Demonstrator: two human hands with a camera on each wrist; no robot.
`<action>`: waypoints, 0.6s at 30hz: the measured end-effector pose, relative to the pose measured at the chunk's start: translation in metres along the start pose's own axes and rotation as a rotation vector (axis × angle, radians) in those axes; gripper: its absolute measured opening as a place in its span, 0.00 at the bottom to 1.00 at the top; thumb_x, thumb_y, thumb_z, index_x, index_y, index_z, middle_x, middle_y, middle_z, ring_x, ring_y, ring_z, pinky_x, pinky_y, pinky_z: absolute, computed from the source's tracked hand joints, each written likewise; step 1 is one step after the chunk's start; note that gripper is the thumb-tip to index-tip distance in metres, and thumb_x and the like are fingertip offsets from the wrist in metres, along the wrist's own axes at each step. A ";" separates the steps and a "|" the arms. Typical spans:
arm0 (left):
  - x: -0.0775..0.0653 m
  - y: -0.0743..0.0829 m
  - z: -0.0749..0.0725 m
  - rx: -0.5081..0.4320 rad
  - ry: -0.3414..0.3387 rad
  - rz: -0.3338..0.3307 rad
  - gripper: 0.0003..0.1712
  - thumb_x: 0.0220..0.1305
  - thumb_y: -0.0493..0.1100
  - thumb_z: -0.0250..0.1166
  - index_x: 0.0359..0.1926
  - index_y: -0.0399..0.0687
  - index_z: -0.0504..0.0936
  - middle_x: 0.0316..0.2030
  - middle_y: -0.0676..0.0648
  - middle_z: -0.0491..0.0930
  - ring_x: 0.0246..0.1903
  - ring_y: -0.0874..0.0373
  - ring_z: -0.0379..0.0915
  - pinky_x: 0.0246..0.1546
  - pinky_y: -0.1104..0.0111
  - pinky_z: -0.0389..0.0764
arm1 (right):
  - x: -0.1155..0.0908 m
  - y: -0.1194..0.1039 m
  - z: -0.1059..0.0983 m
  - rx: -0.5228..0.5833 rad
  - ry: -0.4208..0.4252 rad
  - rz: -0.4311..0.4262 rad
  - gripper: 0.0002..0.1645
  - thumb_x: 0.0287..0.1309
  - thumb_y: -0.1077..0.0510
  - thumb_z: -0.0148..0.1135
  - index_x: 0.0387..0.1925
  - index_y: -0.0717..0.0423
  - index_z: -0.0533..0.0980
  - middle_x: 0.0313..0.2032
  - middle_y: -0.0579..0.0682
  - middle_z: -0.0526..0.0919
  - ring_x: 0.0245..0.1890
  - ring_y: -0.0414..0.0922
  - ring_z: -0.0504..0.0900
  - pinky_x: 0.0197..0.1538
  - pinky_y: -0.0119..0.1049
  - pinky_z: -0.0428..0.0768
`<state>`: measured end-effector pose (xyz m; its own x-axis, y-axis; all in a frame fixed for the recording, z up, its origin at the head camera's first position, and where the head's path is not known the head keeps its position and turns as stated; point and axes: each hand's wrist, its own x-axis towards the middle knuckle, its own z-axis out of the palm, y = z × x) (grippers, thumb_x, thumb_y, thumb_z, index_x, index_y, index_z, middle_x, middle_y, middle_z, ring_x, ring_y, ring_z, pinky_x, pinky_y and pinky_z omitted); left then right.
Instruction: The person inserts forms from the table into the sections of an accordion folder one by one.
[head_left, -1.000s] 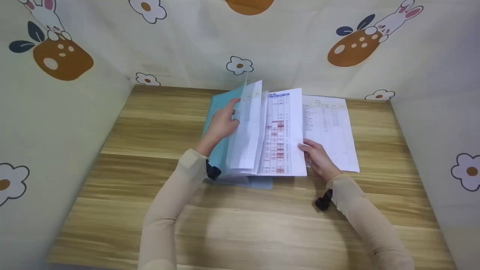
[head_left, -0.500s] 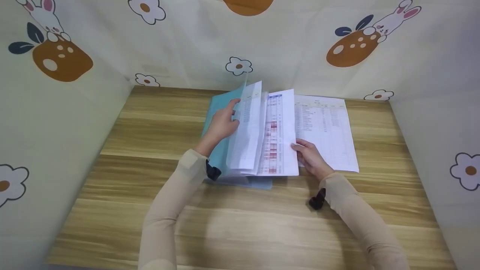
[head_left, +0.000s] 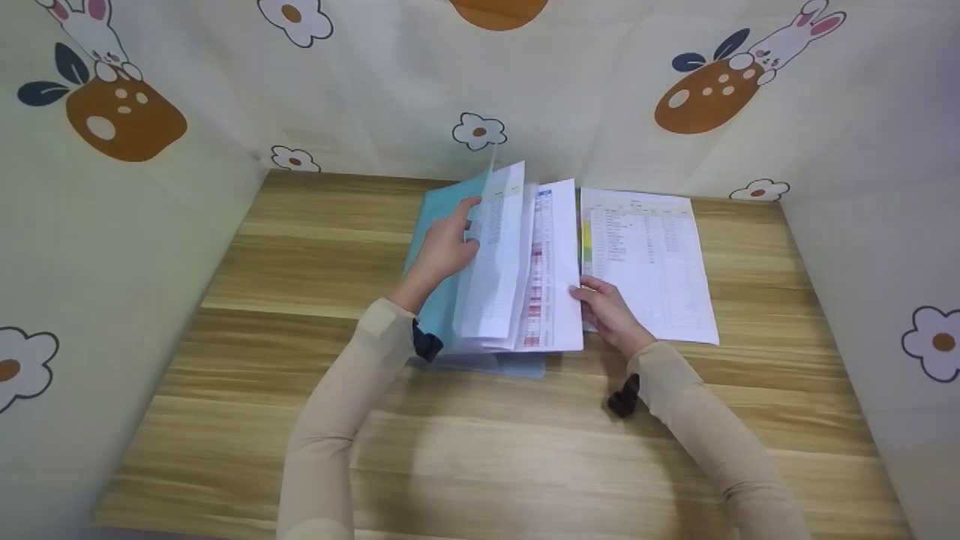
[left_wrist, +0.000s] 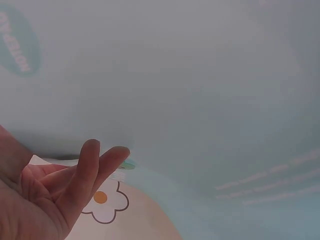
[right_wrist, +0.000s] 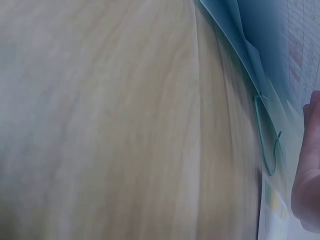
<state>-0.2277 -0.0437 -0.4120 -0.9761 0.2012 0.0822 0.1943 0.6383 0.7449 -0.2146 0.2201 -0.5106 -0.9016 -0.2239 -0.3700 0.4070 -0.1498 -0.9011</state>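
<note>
Teal folder lies open toward the far side of the table, loose page beside it; I judge the red-marked sheet part-way in, a strip left to slide. Left hand, fingers spread, props leaves; right hand pinches that sheet's edge.

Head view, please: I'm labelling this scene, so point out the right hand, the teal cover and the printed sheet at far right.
right hand (head_left: 611, 311): head view, middle of the hand
teal cover (head_left: 448, 200): head view, its upper part
printed sheet (head_left: 656, 277): head view, its gridded middle
</note>
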 end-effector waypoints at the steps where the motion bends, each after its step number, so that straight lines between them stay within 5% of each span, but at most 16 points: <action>1: 0.000 0.000 0.000 -0.002 -0.001 -0.001 0.34 0.51 0.29 0.48 0.63 0.44 0.56 0.48 0.37 0.73 0.46 0.50 0.70 0.33 0.65 0.72 | 0.000 0.000 0.001 -0.005 0.003 0.001 0.26 0.57 0.66 0.49 0.57 0.70 0.60 0.38 0.54 0.78 0.37 0.45 0.79 0.39 0.36 0.75; 18: -0.001 0.001 -0.001 -0.005 -0.016 -0.040 0.33 0.56 0.32 0.50 0.64 0.47 0.55 0.53 0.42 0.69 0.50 0.52 0.68 0.40 0.64 0.72 | 0.008 0.001 0.015 -0.113 -0.024 -0.074 0.26 0.55 0.67 0.50 0.57 0.68 0.61 0.44 0.60 0.74 0.38 0.47 0.78 0.40 0.39 0.75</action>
<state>-0.2268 -0.0436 -0.4109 -0.9815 0.1870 0.0418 0.1544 0.6425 0.7506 -0.2187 0.2042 -0.5113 -0.9241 -0.2399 -0.2975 0.3195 -0.0577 -0.9458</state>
